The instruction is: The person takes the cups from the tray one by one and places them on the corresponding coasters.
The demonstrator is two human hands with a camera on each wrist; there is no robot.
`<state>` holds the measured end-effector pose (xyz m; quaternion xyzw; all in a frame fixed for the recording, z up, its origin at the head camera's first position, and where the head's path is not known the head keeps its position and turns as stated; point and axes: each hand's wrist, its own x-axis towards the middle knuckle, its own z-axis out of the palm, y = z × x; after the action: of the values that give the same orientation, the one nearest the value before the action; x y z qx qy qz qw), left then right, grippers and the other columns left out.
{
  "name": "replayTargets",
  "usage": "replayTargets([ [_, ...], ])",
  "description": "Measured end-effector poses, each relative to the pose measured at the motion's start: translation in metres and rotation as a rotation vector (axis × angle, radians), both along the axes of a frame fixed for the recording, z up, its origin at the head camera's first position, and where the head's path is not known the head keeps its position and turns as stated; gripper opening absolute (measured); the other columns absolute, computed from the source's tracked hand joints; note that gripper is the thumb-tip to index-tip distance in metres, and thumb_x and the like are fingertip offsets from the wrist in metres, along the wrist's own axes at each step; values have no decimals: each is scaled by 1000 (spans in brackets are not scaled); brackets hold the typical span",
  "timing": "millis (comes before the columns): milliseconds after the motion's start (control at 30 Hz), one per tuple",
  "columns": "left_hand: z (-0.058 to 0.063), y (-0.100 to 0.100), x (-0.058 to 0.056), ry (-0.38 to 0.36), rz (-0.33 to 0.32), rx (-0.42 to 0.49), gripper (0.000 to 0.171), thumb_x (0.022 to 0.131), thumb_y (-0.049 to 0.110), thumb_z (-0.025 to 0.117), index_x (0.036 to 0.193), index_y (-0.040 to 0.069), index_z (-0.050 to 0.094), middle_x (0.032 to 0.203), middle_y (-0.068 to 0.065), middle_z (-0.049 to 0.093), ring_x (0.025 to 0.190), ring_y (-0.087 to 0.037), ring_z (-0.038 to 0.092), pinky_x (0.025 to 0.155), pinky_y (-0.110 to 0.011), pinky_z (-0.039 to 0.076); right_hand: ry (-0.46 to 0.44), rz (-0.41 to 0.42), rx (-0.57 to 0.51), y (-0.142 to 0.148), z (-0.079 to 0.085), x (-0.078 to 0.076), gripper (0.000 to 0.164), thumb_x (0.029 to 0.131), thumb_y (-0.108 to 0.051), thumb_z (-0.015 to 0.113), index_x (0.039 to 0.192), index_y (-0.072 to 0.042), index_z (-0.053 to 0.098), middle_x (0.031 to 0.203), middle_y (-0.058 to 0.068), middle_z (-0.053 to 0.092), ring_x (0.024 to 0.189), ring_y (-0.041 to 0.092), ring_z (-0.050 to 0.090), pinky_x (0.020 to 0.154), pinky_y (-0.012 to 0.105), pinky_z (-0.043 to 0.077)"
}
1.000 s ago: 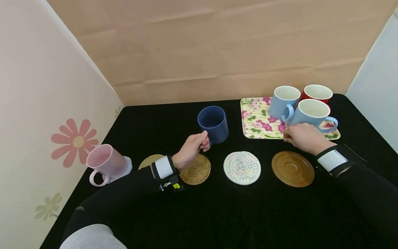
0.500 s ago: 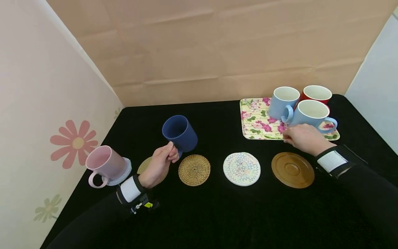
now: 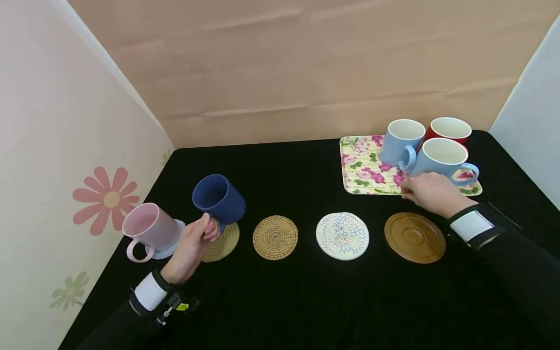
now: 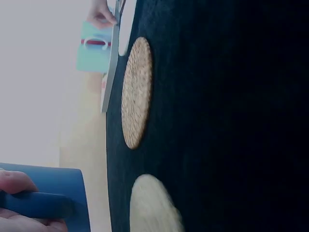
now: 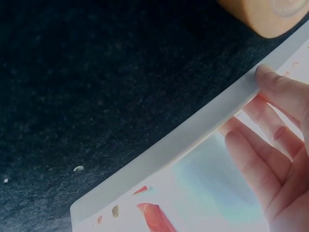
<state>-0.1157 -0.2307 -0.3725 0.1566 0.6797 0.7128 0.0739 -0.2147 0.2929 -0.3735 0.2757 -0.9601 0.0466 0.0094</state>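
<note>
My left hand grips a dark blue mug by its handle. In the head view the mug, slightly tilted, overlaps the far part of a pale yellow woven coaster. The left wrist view shows fingers around the handle. My right hand holds the near rim of a floral tray, thumb on the outer side and other fingers inside, as the right wrist view shows. Two light blue mugs and a red mug stand on the tray.
A pink mug sits on a pale coaster at the far left. A brown woven coaster, a white patterned coaster and a wooden coaster lie in a row on the black tablecloth.
My left hand has carried the dark blue mug leftward and nearer, from behind the brown woven coaster to over the pale yellow one. The right hand has stayed at the tray's rim.
</note>
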Motion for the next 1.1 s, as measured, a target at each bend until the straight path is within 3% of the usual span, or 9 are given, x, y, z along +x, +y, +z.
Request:
replayTargets([
  [200,-5,-11,11,-1,42,-19,44,109,24,23,76,-5,25,73,-8,25,67,-26,25,66,-35,26,7,1,0,1,1,0,15,80,-7,79,75,-10,65,64,-4,55,57,14,47,56,34,48],
  [400,-12,-19,20,2,80,-36,42,109,22,22,76,-3,26,72,-8,25,67,-26,25,67,-38,24,9,0,-2,1,1,1,16,80,-6,78,73,-11,64,63,-4,53,56,14,46,55,33,46],
  [700,-21,-26,34,19,96,-36,41,109,20,20,77,-4,25,73,-9,26,67,-25,27,68,-39,22,-5,-15,-2,0,0,1,14,80,-7,78,75,-9,66,64,-4,54,57,14,47,55,33,47],
  [1100,-25,-22,44,-54,170,-93,43,109,26,23,78,-3,29,73,-8,28,67,-22,32,66,-34,32,-3,-12,6,-1,0,1,15,81,-6,77,73,-10,64,63,-4,53,56,15,46,54,33,45],
])
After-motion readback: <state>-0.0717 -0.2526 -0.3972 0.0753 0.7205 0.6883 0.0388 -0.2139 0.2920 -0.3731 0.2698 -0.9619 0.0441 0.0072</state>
